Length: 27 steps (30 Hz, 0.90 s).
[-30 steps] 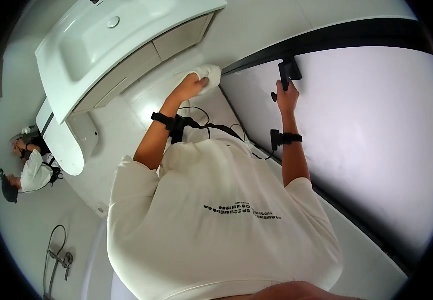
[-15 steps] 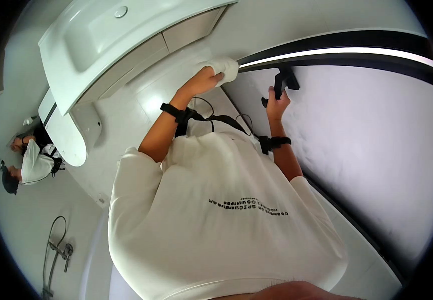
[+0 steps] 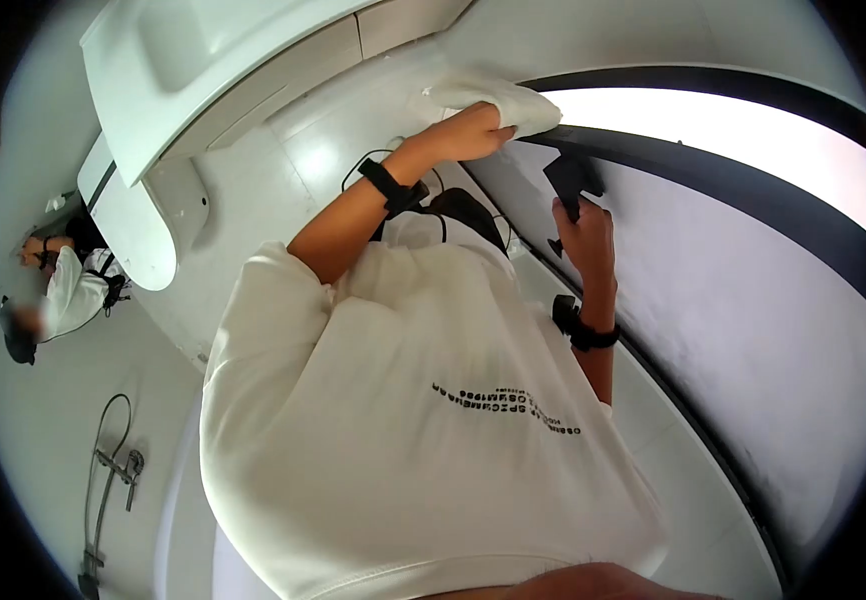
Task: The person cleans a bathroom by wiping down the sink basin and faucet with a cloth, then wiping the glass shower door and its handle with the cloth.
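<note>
A bunched white cloth (image 3: 503, 103) is in my left hand (image 3: 475, 132), whose fingers are closed on it. The cloth lies against the end of the black frame, where a bright gap (image 3: 723, 135) begins. My right hand (image 3: 585, 238) is wrapped round a black door handle (image 3: 575, 182) on the pale, frosted-looking door panel (image 3: 733, 310). The panel has a dark edge (image 3: 703, 168) and stands ajar from the black door frame (image 3: 693, 80). Both wrists wear black straps.
To the left are a white washbasin (image 3: 183, 60) over a cabinet (image 3: 283, 95) and a toilet (image 3: 138, 230). A mirror at far left shows a person in a white shirt (image 3: 78, 290). A shower set (image 3: 113, 470) hangs on the lower left wall. Pale floor tiles (image 3: 303, 150) lie ahead.
The bright gap between door and frame has grown from a thin strip to a wide band. My right hand and the handle have shifted right and downward. My left hand has moved right with the cloth.
</note>
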### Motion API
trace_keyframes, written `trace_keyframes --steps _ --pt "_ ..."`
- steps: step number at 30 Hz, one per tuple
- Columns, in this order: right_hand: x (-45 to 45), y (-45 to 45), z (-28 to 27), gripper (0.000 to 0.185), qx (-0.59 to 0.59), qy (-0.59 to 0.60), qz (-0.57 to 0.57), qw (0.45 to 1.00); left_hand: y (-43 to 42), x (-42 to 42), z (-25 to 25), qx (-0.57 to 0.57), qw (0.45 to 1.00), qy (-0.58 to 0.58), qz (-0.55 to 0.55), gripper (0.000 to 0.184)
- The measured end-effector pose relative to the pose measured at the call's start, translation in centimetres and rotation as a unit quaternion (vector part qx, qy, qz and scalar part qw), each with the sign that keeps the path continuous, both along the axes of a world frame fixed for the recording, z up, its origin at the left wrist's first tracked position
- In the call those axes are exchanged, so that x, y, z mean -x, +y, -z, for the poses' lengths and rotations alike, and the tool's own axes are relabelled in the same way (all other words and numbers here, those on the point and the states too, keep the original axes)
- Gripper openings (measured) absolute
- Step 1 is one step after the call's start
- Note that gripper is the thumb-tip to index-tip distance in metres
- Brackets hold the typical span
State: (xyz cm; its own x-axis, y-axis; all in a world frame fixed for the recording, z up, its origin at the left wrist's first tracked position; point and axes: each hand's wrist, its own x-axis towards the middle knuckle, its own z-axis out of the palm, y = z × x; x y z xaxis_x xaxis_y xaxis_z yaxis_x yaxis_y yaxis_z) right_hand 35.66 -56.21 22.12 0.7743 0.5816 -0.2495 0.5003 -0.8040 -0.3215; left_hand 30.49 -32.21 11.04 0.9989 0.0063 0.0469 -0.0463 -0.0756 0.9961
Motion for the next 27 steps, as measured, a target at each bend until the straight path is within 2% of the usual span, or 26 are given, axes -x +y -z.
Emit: trace_keyframes --steps 1,4,7,9,12,16,18,20,21,23,26,27 --pt "-0.7 0.1 0.3 0.025 0.0 -0.006 -0.017 1.0 0.2 -0.5 -0.2 0.0 1.0 0.006 0.005 0.035" --pt "0.8 -1.6 5.4 0.025 -0.149 0.022 0.053 0.987 -1.0 -0.1 1.7 0.009 0.999 -0.048 -0.012 0.036" --pt "0.6 -2.3 12.3 0.018 -0.267 -0.028 0.016 0.963 -1.4 0.3 3.0 0.008 0.996 -0.093 -0.011 0.04" --pt "1.2 -1.3 13.0 0.016 -0.342 -0.053 0.008 0.938 -1.2 0.9 2.7 -0.016 0.997 -0.082 -0.007 0.044" --pt "1.9 -1.3 13.5 0.017 -0.325 0.004 0.029 0.945 -1.2 3.1 2.1 -0.005 0.995 -0.095 -0.026 0.048" --pt "3.1 -0.9 12.0 0.019 -0.271 0.01 0.031 0.962 -2.4 5.4 1.6 0.026 0.995 -0.092 -0.03 0.048" --pt "3.9 -3.2 13.9 0.026 -0.201 -0.048 0.019 0.978 -3.3 6.7 2.0 0.031 0.998 -0.057 -0.018 0.046" --pt "4.7 -3.0 11.7 0.029 -0.143 -0.074 0.013 0.987 -3.7 7.4 0.4 0.035 0.998 -0.047 -0.027 0.048" --pt "5.2 -3.2 10.9 0.031 -0.087 -0.059 0.045 0.993 -3.8 7.8 -0.7 0.035 0.997 -0.059 -0.04 0.05" --pt "5.5 -3.3 9.4 0.032 -0.069 -0.09 0.047 0.992 -4.0 7.4 -1.7 0.023 0.995 -0.08 -0.046 0.051" --pt "6.2 -3.6 7.5 0.033 -0.068 -0.131 0.054 0.988 -4.8 6.8 -3.1 -0.055 0.991 -0.1 -0.068 0.051" --pt "6.8 -3.7 6.9 0.034 -0.06 -0.137 0.054 0.987 -5.0 7.4 -3.6 -0.065 0.994 -0.056 -0.068 0.049"
